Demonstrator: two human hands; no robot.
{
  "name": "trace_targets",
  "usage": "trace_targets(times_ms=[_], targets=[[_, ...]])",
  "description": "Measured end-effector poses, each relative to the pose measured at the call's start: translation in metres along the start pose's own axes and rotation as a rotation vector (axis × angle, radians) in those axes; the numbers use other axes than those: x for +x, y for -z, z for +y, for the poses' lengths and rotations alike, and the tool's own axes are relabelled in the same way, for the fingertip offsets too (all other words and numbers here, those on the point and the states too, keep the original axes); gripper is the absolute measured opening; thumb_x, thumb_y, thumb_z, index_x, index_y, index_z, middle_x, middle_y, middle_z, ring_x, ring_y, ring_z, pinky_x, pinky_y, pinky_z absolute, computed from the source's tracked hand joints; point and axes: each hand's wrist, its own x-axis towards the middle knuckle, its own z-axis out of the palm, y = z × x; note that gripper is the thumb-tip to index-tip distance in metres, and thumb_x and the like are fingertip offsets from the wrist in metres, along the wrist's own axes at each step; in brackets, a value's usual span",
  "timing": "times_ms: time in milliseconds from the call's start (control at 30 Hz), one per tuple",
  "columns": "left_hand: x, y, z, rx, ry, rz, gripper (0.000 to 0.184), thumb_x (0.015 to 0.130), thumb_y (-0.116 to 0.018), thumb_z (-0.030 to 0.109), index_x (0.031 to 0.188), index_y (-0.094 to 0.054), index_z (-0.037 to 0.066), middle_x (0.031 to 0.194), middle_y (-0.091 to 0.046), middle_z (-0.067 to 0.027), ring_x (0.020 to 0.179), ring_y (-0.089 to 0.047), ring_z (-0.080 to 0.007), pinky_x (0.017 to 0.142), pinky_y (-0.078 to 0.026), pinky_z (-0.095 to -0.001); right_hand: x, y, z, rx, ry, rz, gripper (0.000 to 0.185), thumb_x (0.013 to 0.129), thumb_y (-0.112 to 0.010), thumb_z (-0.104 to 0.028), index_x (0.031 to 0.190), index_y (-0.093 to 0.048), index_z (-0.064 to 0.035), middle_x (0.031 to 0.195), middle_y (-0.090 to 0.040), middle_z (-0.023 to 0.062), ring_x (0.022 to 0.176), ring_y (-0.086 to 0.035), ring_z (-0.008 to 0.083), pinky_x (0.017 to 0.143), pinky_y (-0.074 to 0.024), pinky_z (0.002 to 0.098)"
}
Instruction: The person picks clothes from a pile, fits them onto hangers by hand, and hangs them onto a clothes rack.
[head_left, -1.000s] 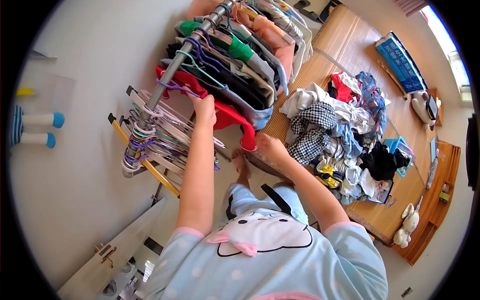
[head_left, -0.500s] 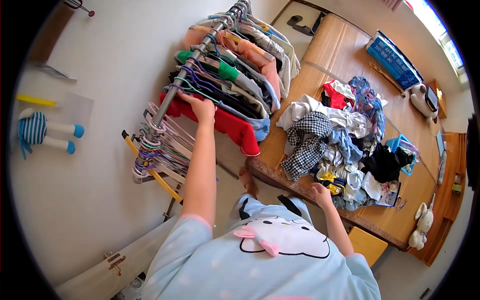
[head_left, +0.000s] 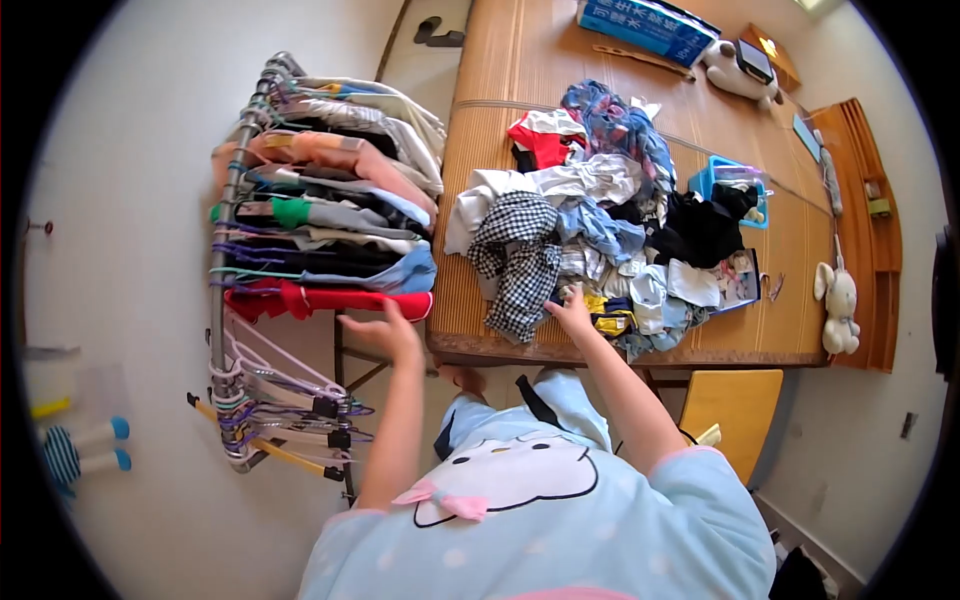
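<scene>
My left hand [head_left: 388,332] is open, fingers stretched out, just below the hem of a red garment [head_left: 330,303] on the metal clothes rack [head_left: 228,190]. Nothing shows in its palm. Over the bed's near edge, my right hand [head_left: 572,312] reaches to the heap of clothes with thumb and fingers apart. It is nearest to a black-and-white checked garment [head_left: 518,255] and a yellow and navy piece [head_left: 610,314]; whether it touches them is hard to see. White clothes [head_left: 590,180] and a black garment [head_left: 700,228] lie in the same heap.
Several hanging clothes fill the rack's far part, and bare hangers [head_left: 270,400] crowd its near end. On the mat-covered bed [head_left: 790,320] are a blue basket [head_left: 712,180], a blue package [head_left: 650,28] and a plush toy [head_left: 735,75]. A wooden stool [head_left: 735,410] stands by the bed.
My view has turned right toward the bed. My left hand has come off the red garment at the rack and opened. My right hand has reached farther forward to the clothes heap.
</scene>
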Motion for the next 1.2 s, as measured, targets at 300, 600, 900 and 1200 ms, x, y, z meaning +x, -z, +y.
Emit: trace_targets(times_ms=[300, 600, 900, 1200], targets=[[-0.134, -0.012, -0.051, 0.009, 0.134, -0.947, 0.088, 0.080, -0.068, 0.005, 0.148, -0.012, 0.010, 0.145, -0.020, -0.0286, 0.127, -0.041, -0.0383, 0.101, -0.042, -0.0428, 0.115, -0.063, -0.091, 0.262, 0.274, 0.228, 0.065, 0.071, -0.080, -0.026, 0.128, -0.052, -0.0130, 0.113, -0.061, 0.0155, 0.097, -0.064, 0.0244, 0.081, -0.0509, 0.0335], [-0.085, -0.043, -0.051, 0.120, 0.184, -1.040, 0.043, 0.090, -0.060, 0.014, 0.131, -0.047, 0.008, 0.124, -0.056, -0.0098, 0.098, -0.057, -0.0135, 0.072, -0.046, -0.0241, 0.059, 0.012, -0.068, 0.579, 0.239, -0.439, 0.031, 0.074, -0.067, -0.006, 0.106, -0.067, -0.0048, 0.091, -0.069, 0.0066, 0.083, -0.065, 0.0165, 0.078, -0.0517, 0.0299], [-0.139, -0.082, -0.034, 0.164, 0.193, -1.388, 0.037, 0.092, -0.058, 0.017, 0.127, -0.051, 0.010, 0.117, -0.061, -0.0044, 0.098, -0.060, -0.0129, 0.077, -0.045, -0.0261, 0.063, 0.137, 0.182, -0.256, -0.251, 0.365, 0.050, 0.069, -0.065, -0.011, 0.118, -0.061, -0.0221, 0.131, -0.052, 0.0123, 0.116, -0.053, 0.0305, 0.096, -0.0414, 0.0416], [-0.184, -0.108, 0.037, -0.062, 1.002, -1.523, 0.062, 0.093, -0.045, 0.056, 0.136, -0.044, 0.010, 0.131, -0.052, -0.0133, 0.122, -0.049, -0.0284, 0.100, -0.039, -0.0499, -0.002, 0.173, -0.019, 1.215, 0.191, -0.096, 0.025, 0.078, -0.057, -0.003, 0.102, -0.061, -0.0095, 0.094, -0.062, 0.0011, 0.086, -0.059, 0.0116, 0.078, -0.0480, 0.0259]])
